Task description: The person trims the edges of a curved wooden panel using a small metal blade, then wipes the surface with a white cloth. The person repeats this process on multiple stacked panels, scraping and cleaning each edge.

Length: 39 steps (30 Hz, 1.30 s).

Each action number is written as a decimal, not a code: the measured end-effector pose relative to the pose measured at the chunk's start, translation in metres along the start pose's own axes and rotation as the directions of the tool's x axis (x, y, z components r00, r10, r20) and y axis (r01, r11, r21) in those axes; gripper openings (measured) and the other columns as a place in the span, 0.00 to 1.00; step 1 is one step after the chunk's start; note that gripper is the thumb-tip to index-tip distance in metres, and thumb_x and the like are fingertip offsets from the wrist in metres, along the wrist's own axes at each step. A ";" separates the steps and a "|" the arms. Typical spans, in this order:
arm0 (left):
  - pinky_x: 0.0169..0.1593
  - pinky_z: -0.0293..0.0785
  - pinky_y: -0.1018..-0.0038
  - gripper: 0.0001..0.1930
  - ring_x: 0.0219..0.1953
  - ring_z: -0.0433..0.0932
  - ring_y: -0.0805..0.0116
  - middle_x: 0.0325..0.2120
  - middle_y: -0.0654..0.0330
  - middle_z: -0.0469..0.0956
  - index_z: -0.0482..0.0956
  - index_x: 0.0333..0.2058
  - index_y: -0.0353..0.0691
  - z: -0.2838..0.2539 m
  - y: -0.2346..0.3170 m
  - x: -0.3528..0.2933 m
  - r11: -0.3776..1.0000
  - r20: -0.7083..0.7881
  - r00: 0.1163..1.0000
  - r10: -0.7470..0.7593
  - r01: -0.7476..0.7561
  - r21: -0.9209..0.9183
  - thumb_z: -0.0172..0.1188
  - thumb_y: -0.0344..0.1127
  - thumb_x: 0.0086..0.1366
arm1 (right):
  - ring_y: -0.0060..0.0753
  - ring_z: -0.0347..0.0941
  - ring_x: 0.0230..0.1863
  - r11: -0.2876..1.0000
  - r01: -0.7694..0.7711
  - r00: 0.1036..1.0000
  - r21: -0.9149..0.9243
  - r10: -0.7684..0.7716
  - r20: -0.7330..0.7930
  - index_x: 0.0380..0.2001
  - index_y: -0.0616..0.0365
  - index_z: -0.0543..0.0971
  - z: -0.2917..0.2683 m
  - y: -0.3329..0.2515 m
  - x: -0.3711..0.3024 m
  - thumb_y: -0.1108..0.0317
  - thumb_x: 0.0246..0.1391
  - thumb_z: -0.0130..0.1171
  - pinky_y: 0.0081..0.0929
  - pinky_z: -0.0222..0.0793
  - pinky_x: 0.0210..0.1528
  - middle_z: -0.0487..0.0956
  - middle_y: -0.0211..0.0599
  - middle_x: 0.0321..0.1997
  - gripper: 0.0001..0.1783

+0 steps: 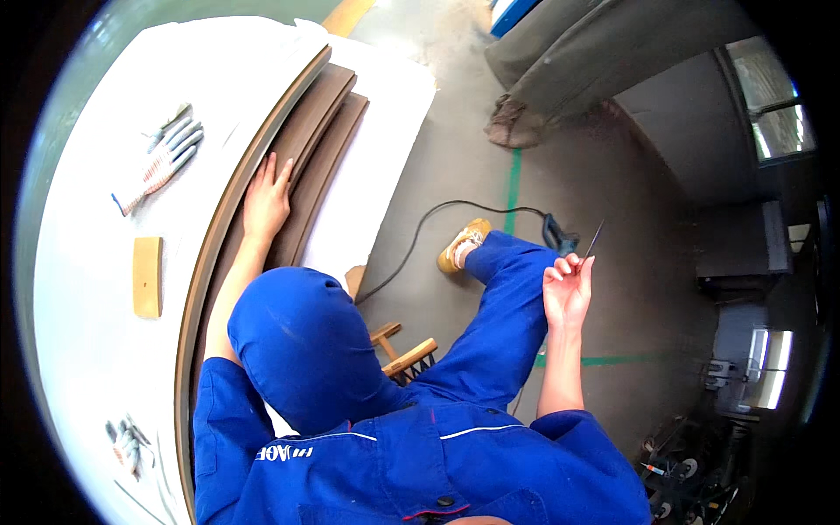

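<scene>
My left hand (266, 203) lies on a dark brown curved wooden board (308, 118), its fingers stretched out along the surface. Another curved board (331, 173) sits beside it toward my legs, and a taller curved edge (229, 197) runs along the far left side. Raised off to the right, my right hand (569, 284) pinches a thin dark rod (595, 238) between thumb and fingers. The rod points up and away from the hand; its exact kind cannot be made out.
On the white surface (87, 289) at left lie a work glove (162, 166), a wooden block (148, 277) and another glove (129, 446). A corded tool (558, 234) rests on the floor beyond my right hand. Grey draped fabric (604, 44) hangs at the top right.
</scene>
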State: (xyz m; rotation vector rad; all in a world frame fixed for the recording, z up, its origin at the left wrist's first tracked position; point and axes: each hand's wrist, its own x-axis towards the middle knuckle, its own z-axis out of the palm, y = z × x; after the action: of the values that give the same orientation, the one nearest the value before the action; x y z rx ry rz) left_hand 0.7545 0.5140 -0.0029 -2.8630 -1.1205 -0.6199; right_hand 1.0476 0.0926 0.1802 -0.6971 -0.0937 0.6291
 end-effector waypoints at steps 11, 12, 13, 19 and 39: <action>0.63 0.65 0.57 0.23 0.65 0.64 0.47 0.65 0.49 0.64 0.69 0.62 0.50 -0.003 0.003 0.009 0.996 0.028 0.998 0.049 -0.051 0.073 0.53 0.33 0.68 | 0.21 0.62 0.33 0.980 -0.164 0.986 0.117 0.157 0.060 0.33 0.53 0.77 0.001 0.066 0.006 0.55 0.67 0.52 0.21 0.60 0.35 0.71 0.25 0.34 0.14; 0.63 0.65 0.57 0.24 0.65 0.64 0.47 0.65 0.49 0.64 0.69 0.62 0.50 -0.003 0.003 0.009 0.996 0.028 0.999 0.045 -0.047 0.075 0.53 0.33 0.68 | 0.21 0.62 0.33 0.978 -0.165 0.986 0.124 0.160 0.055 0.34 0.52 0.77 -0.002 0.065 0.005 0.55 0.67 0.52 0.20 0.60 0.35 0.71 0.25 0.34 0.14; 0.63 0.65 0.57 0.24 0.65 0.64 0.47 0.65 0.49 0.64 0.69 0.62 0.51 -0.003 0.003 0.009 0.996 0.027 0.999 0.041 -0.043 0.078 0.53 0.33 0.68 | 0.21 0.61 0.33 0.977 -0.167 0.985 0.131 0.162 0.051 0.34 0.52 0.77 -0.004 0.065 0.004 0.55 0.67 0.52 0.20 0.60 0.35 0.71 0.25 0.34 0.14; 0.64 0.64 0.57 0.25 0.65 0.63 0.48 0.65 0.50 0.63 0.69 0.63 0.52 -0.005 0.002 0.011 0.999 0.029 1.000 0.006 -0.007 0.032 0.55 0.34 0.67 | 0.20 0.61 0.33 0.974 -0.204 0.971 0.095 0.189 0.143 0.35 0.52 0.77 0.011 0.061 0.030 0.55 0.68 0.50 0.19 0.60 0.35 0.70 0.24 0.34 0.14; 0.66 0.59 0.56 0.29 0.67 0.58 0.46 0.67 0.47 0.57 0.64 0.65 0.50 -0.029 0.008 0.009 0.998 0.193 0.980 -0.039 0.046 -0.031 0.55 0.31 0.64 | 0.21 0.62 0.33 0.862 -0.505 0.785 -0.048 0.482 0.388 0.32 0.53 0.75 0.112 0.170 0.233 0.56 0.68 0.51 0.20 0.61 0.34 0.71 0.26 0.34 0.14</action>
State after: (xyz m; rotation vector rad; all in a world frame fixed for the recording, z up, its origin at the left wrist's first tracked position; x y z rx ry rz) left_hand 0.7555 0.5103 0.0281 -2.9895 -1.2089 -0.3729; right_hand 1.1188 0.3898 0.1314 -0.5286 -0.2647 1.2758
